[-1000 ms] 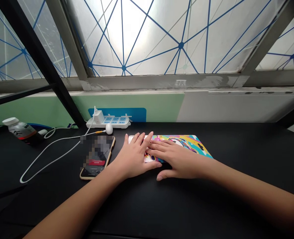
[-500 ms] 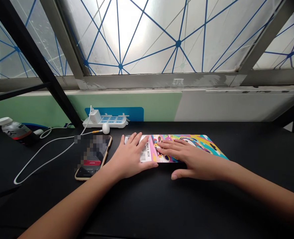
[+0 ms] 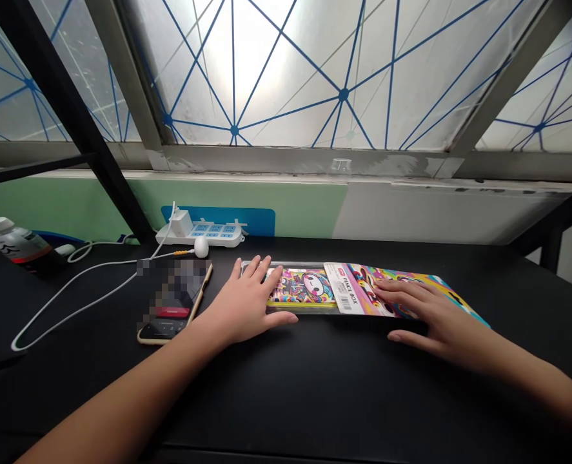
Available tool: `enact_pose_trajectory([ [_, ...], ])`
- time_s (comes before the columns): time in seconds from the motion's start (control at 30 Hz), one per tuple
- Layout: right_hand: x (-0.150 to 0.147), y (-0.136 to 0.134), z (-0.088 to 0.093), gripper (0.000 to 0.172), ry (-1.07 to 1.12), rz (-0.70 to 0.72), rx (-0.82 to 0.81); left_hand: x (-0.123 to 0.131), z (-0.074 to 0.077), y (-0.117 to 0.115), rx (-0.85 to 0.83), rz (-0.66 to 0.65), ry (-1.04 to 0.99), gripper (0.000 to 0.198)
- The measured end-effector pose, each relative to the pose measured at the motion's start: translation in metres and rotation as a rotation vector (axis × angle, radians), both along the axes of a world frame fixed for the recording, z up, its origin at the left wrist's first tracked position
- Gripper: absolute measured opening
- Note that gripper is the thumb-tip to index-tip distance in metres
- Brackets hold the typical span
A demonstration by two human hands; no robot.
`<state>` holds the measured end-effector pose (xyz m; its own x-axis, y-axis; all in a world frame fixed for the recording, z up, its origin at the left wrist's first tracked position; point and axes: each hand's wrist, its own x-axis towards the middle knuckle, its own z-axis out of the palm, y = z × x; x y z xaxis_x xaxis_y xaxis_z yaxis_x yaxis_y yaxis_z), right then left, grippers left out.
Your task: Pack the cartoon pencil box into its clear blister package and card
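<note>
A colourful printed sleeve [image 3: 348,290] with a "PENCIL BOX" label lies partly over a clear plastic case [image 3: 301,265]. To the left of the sleeve, a cartoon-patterned pencil box [image 3: 302,285] shows inside the case. My left hand [image 3: 244,306] rests on the left end of the case, fingers spread, and hides that end. My right hand [image 3: 425,316] lies flat on the right part of the sleeve, fingers stretched out and thumb apart. What lies under the right palm is hidden.
A phone [image 3: 191,293], partly blurred out, lies left of my left hand. Behind it are a white power strip [image 3: 225,235], a charging cable [image 3: 80,274] and a tilted bottle [image 3: 19,248]. The black desk [image 3: 315,386] meets a wall below a window.
My right hand has moved right, and the sleeve has slid right with it, uncovering the patterned pencil box. My left hand stays on the case's left end. The view has shifted slightly.
</note>
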<state>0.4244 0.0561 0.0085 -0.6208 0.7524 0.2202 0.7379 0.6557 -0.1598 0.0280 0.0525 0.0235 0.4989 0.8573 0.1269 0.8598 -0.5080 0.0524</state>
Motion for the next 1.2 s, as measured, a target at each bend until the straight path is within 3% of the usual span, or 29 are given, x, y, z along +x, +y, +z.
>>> enact_pose_trajectory([
  [0.13,-0.016,-0.004,-0.009,0.062,-0.044,0.026,0.187,0.010,0.003,-0.007,0.015,-0.078,-0.008,0.087],
  [0.3,-0.065,-0.001,-0.012,0.066,-0.124,0.138,0.220,0.033,-0.001,-0.016,0.027,-0.158,-0.024,0.089],
  [0.53,-0.112,0.017,-0.017,0.055,-0.088,0.132,0.274,0.023,-0.007,0.001,0.024,-0.053,0.007,0.074],
  [0.73,-0.092,0.023,-0.018,0.053,-0.051,0.145,0.240,0.011,-0.003,0.005,0.025,-0.065,-0.018,0.069],
  [1.0,-0.042,0.021,-0.024,0.069,-0.015,0.105,0.320,0.008,-0.002,0.006,0.002,-0.064,-0.054,0.069],
  [1.2,-0.037,0.007,0.001,0.072,0.033,0.067,0.526,-0.003,-0.002,0.013,-0.059,-0.006,-0.067,0.069],
])
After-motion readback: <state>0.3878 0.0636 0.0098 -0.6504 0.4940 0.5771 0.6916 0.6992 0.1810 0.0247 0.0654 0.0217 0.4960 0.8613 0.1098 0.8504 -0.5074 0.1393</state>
